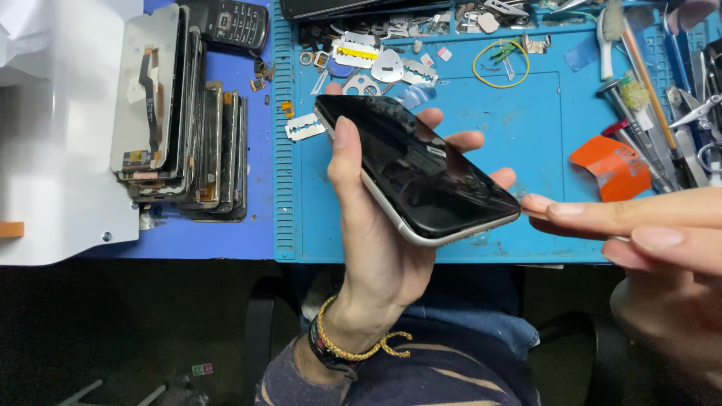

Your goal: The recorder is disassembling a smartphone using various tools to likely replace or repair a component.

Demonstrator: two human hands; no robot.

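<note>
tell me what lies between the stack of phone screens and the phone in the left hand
In the head view, a razor blade lies on the blue mat between the stack of screens and the phone.

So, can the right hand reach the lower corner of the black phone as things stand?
Probably yes. The right hand has its fingertips right at the lower corner of the black phone, which the left hand holds up above the blue mat. Nothing lies between them.

The smartphone point(417, 169) shows its screen: a dark, glossy rectangle with rounded corners in a silver rim, unlit. To the left of the smartphone, a stack of spare display panels point(184, 120) stands on edge, grey backs outward. Above that stack, up-left of the smartphone, lies a black keypad phone point(233, 24), its screen mostly out of frame.
</note>
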